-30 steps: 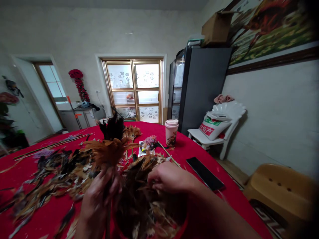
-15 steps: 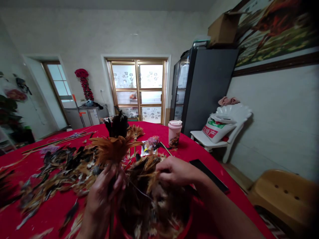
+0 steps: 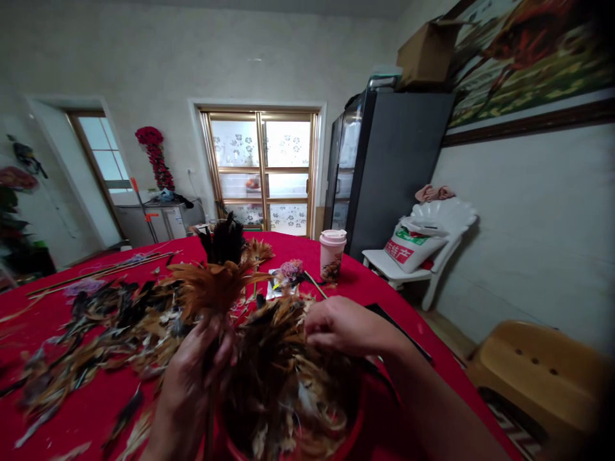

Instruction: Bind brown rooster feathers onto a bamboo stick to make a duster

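My left hand (image 3: 189, 368) is closed round the stick of a feather duster (image 3: 211, 285), held upright with black feathers on top and a ring of orange-brown ones below. To its right stands a red basin (image 3: 356, 430) heaped with loose brown, black and pale feathers (image 3: 288, 384). Over the basin's far right part hovers my right hand (image 3: 343, 325), its fingers curled in a pinch. Whatever lies between those fingertips is hidden from view.
Loose feathers (image 3: 115, 320) spread over the red tablecloth on the left, with thin sticks (image 3: 100, 274) behind. A lidded pink cup (image 3: 332, 256), tangled pink string (image 3: 291, 269) and a flat black object (image 3: 398, 326) lie beyond the basin. A yellow chair (image 3: 542, 365) stands right.
My right hand no longer shows the brown tuft at its fingertips, and the feathers in the basin are more plainly visible. The view has shifted slightly; my left hand still grips the duster.
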A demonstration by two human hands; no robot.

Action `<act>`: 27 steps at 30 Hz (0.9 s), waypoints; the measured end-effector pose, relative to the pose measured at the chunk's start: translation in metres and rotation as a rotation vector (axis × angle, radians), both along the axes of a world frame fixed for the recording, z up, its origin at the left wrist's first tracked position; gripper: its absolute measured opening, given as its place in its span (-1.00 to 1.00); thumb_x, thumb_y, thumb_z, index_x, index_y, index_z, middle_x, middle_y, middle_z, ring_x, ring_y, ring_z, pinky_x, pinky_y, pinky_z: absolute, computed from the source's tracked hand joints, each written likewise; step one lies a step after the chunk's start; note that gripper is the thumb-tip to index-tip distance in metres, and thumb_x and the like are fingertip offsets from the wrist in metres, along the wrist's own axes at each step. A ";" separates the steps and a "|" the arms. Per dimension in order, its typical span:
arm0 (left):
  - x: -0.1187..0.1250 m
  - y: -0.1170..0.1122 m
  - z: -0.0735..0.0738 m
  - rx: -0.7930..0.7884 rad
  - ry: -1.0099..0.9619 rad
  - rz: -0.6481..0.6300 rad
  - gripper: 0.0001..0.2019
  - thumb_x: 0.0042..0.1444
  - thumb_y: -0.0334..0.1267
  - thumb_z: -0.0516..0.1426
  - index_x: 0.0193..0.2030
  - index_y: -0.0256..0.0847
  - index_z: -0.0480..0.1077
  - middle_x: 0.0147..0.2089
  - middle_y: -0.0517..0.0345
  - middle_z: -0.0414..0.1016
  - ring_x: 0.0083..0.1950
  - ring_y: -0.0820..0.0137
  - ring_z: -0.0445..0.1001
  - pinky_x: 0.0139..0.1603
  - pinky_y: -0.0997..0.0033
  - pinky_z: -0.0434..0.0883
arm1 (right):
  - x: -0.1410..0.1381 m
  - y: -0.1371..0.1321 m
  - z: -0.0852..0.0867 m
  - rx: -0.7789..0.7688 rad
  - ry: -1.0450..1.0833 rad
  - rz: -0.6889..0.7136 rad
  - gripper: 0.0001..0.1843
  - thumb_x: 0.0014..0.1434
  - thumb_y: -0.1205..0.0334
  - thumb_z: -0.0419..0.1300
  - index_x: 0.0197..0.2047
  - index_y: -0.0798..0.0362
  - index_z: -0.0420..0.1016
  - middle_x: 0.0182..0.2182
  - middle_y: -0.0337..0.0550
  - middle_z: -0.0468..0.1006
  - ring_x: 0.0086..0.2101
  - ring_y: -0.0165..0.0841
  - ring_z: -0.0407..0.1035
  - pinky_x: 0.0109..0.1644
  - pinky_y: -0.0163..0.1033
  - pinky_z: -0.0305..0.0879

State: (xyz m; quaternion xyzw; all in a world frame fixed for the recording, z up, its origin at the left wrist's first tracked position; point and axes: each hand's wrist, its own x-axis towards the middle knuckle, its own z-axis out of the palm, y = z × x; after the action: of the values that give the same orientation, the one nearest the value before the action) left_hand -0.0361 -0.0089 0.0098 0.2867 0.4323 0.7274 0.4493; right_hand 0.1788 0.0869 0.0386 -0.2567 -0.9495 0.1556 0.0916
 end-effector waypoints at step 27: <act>-0.003 0.010 -0.017 0.021 -0.014 -0.146 -0.74 -0.09 -0.13 0.25 -0.59 -0.22 0.32 -0.73 0.38 0.14 -0.72 0.60 0.05 -0.64 0.56 0.25 | -0.019 0.019 -0.027 -0.556 0.398 0.191 -0.88 0.05 0.30 0.14 -0.42 0.18 0.44 -0.52 -0.29 0.37 -0.46 -0.49 0.24 -0.36 -0.42 0.17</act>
State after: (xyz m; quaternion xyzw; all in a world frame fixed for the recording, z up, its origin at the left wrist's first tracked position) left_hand -0.0391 0.0007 -0.0073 0.3168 0.3993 0.6993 0.5012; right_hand 0.1599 0.1060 0.0114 -0.1467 -0.8540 0.4631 0.1865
